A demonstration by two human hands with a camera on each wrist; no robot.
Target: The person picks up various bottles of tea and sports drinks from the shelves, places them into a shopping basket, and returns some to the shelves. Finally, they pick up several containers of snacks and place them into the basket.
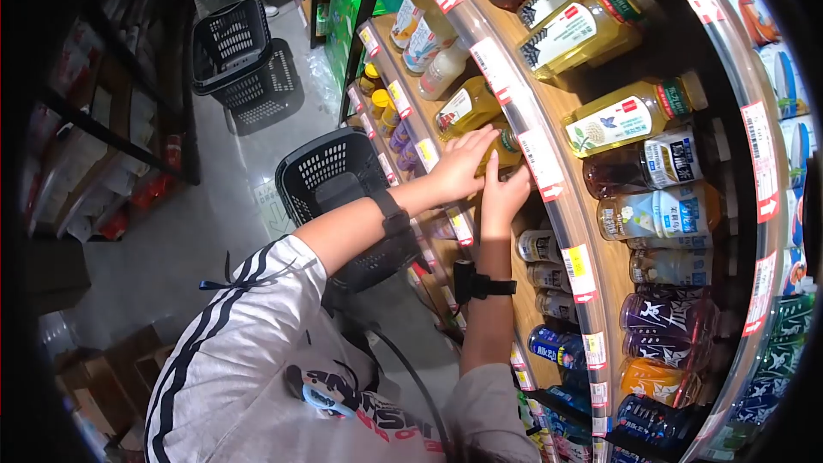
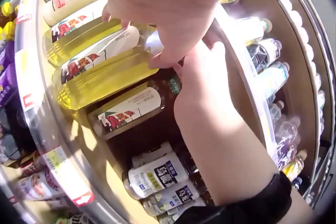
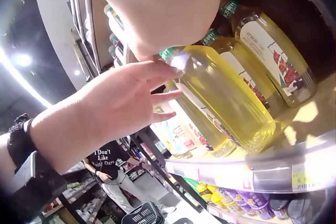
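Observation:
A clear bottle of yellow drink (image 1: 502, 153) (image 2: 105, 79) (image 3: 226, 98) lies tilted among similar bottles on the shelf. My left hand (image 1: 463, 167) (image 2: 168, 3) (image 3: 118, 98) holds it around the neck and shoulder, thumb on one side and fingers spread over the other. Close beside the neck and cap is my right hand (image 1: 504, 199) (image 2: 202, 74) (image 3: 163, 8); its fingers are partly hidden behind my left hand and the bottle, so its contact is unclear. Another labelled yellow bottle (image 2: 131, 111) (image 3: 275, 56) lies alongside.
Price tags line the shelf edge (image 1: 514, 103) (image 2: 52, 145) (image 3: 262, 174). Dark tea bottles (image 1: 643, 163) and other drinks fill neighbouring rows. Two black baskets (image 1: 230, 47) stand on the floor at left, one below my left forearm. A person (image 3: 113, 166) stands in the aisle.

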